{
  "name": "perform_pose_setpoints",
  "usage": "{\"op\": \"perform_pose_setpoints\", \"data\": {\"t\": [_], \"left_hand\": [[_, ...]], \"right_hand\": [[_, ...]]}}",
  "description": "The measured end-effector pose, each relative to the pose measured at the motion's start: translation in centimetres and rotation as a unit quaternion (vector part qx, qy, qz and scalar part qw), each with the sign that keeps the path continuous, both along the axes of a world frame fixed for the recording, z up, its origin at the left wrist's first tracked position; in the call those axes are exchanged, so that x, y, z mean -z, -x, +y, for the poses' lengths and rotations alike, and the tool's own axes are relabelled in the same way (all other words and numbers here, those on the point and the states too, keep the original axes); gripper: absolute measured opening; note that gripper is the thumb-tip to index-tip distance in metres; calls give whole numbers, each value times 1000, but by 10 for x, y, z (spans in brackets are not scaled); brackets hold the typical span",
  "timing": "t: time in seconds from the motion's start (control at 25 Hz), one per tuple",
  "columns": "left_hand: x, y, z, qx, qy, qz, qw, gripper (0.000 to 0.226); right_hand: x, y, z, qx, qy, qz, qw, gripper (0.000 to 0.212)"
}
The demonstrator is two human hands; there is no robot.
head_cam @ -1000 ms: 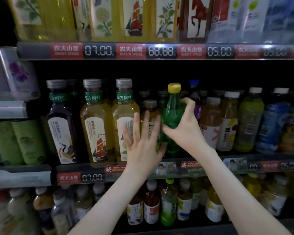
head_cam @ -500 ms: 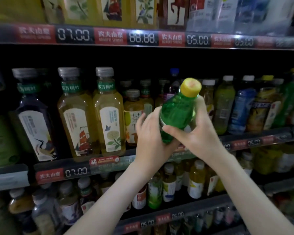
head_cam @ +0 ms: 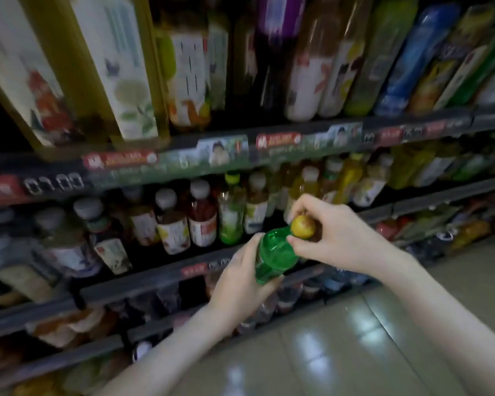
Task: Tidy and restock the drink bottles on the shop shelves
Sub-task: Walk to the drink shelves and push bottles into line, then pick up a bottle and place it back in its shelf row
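Observation:
A green bottle point(head_cam: 272, 255) with a yellow cap point(head_cam: 302, 226) is held out in front of the shelves, tilted with its cap towards me. My left hand point(head_cam: 240, 281) grips the lower body of the bottle. My right hand point(head_cam: 335, 232) pinches the cap between thumb and fingers. Behind the bottle stands a shelf point(head_cam: 143, 287) with several small tea and juice bottles point(head_cam: 200, 215). The bottle's base is hidden by my left palm.
Above runs a shelf point(head_cam: 269, 150) of tall yellow tea bottles point(head_cam: 120, 70) and mixed drink bottles point(head_cam: 406, 58), blurred. Lower shelves point(head_cam: 97, 347) hold more bottles. A glossy tiled floor point(head_cam: 355, 338) spreads at the bottom right.
The green bottle has come off the middle shelf and moved down, away from the rack. My right hand shifted from its body to its cap; the view has swung downward.

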State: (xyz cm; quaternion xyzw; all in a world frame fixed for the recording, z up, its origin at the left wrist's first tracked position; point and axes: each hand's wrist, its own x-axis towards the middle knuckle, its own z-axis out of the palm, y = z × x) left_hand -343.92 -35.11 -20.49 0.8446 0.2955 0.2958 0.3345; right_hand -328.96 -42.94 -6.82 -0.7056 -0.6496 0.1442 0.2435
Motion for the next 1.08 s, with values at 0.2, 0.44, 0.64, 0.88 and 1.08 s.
{"op": "perform_pose_setpoints", "data": {"t": [0.2, 0.44, 0.64, 0.88, 1.08], "left_hand": [[160, 10, -20, -28, 167, 206, 964, 94], [393, 36, -66, -107, 297, 348, 883, 68], [561, 14, -95, -102, 323, 360, 869, 60], [635, 8, -111, -89, 330, 374, 862, 54], [577, 17, -100, -96, 333, 368, 863, 50]], "right_hand": [[226, -11, 8, 26, 261, 10, 965, 32], [536, -18, -22, -6, 441, -18, 898, 58], [740, -24, -57, -12, 470, -61, 880, 55], [832, -18, -86, 26, 415, -63, 907, 48], [773, -13, -77, 67, 418, -29, 905, 51]]}}
